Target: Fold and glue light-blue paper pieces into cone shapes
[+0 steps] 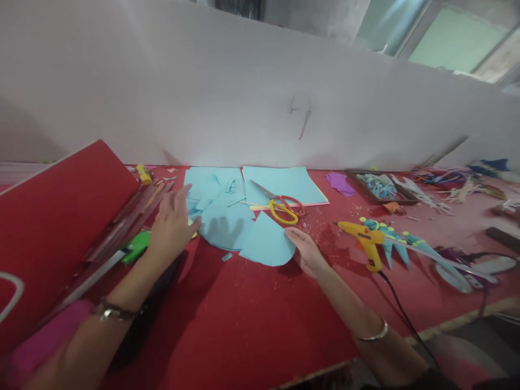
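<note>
Blue paper (268,242) pinched in right hand (307,251) fingers. Left hand (171,223) fingers spread wide near paper scraps (230,187). Scissors (269,194) lie behind.

Single view: head-worn camera, wearer's own eye line, facing forward and down at the red surface (252,325). Landmark: rounded blue paper piece (270,241), just below frame centre. Camera sits above and on the near side of that piece, fairly close, looking past it. Wide coverage: white wall (203,86) beyond the piece, red panel (65,216) to its left, glue gun (369,241) to its right, surface's near edge below it.
</note>
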### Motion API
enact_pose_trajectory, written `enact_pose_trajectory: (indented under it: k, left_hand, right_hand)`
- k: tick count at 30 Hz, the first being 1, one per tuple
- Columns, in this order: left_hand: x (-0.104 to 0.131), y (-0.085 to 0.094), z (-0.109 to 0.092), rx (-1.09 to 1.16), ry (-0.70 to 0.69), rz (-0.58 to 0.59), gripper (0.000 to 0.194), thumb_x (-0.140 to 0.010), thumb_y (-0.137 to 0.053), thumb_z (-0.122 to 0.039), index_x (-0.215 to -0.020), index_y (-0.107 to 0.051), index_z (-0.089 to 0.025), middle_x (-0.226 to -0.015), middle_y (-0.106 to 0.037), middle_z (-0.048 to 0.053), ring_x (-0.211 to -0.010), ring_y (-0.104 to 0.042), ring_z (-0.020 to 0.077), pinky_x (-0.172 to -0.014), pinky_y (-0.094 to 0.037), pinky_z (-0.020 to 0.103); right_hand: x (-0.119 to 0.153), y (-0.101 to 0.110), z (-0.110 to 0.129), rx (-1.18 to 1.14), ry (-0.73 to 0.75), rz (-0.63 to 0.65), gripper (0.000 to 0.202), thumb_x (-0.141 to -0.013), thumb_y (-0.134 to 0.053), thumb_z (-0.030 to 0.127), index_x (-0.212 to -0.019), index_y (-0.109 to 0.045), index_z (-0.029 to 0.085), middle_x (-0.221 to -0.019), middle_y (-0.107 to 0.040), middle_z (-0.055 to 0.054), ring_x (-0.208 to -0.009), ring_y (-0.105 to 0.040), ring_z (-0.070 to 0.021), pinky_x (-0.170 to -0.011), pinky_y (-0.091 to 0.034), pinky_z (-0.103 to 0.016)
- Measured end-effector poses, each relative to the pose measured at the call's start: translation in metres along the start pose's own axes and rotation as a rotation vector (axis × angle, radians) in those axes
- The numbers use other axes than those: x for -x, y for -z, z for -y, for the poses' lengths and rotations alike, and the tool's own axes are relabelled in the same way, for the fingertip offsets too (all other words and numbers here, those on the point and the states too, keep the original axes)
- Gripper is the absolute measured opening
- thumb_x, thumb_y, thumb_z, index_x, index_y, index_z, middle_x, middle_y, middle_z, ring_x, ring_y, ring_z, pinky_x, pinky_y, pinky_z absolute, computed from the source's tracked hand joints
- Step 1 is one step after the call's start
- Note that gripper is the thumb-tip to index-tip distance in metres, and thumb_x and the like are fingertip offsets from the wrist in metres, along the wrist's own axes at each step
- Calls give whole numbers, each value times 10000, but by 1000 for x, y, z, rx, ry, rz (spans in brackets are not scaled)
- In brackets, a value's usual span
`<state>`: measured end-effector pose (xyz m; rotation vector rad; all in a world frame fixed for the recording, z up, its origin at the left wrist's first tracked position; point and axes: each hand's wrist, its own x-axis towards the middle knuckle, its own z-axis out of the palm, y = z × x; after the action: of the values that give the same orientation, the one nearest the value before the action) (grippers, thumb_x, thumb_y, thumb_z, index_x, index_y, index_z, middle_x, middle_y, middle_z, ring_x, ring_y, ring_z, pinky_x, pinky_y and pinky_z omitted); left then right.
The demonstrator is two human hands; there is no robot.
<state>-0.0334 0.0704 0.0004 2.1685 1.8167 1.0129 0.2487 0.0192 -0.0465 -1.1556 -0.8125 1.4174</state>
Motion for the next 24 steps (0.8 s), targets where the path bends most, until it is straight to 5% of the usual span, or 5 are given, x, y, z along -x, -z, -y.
enact_pose_trajectory:
  k: [8, 12, 17, 21, 24]
  left_hand:
    - [54, 13, -61, 359, -150, 588, 387, -758, -551, -435, -1064, -564, -199, -1064, -648, 71, -954, -599, 219, -821, -491, 339]
    - [67, 2, -67, 424, 34, 515, 286, -793, -489, -425, -830, -602, -165, -749, -678, 30, -668, -612, 177, -605, -499, 287]
    - [70, -1, -63, 404, 3, 492, 309, -828, -438, -402, -698, -582, -162, -639, -627, 1, -615, -571, 156, -609, -476, 279]
    - [74, 10, -73, 504, -67, 514, 230, -799, -494, -362, -851, -623, -178, -812, -675, 21, -740, -594, 169, -700, -487, 293]
    - [75, 19, -82, 573, -158, 576, 210, -778, -539, -365, -826, -644, -190, -850, -681, 31, -795, -597, 184, -734, -482, 301]
  right_hand:
    - [13, -24, -4, 164, 81, -5, 347, -631, -667, 487, -770, -587, 180, -708, -598, 12, -654, -521, -127, -626, -414, -245]
    - [23, -35, -3, 392, 207, 69, 253, -744, -548, 410, -866, -536, 189, -769, -584, -17, -706, -540, -153, -656, -438, -283]
    - [44, -44, 12, 833, 793, 67, 360, -755, -567, 239, -1088, -434, 210, -1047, -515, -93, -998, -486, -217, -860, -409, -388]
    - [58, -55, 24, 944, 619, 522, 377, -738, -606, 285, -1049, -403, 218, -1003, -489, -68, -838, -509, -175, -685, -453, -312]
    - [63, -61, 30, 875, 475, 609, 411, -684, -657, 349, -959, -384, 213, -906, -481, -23, -741, -487, -141, -635, -435, -283]
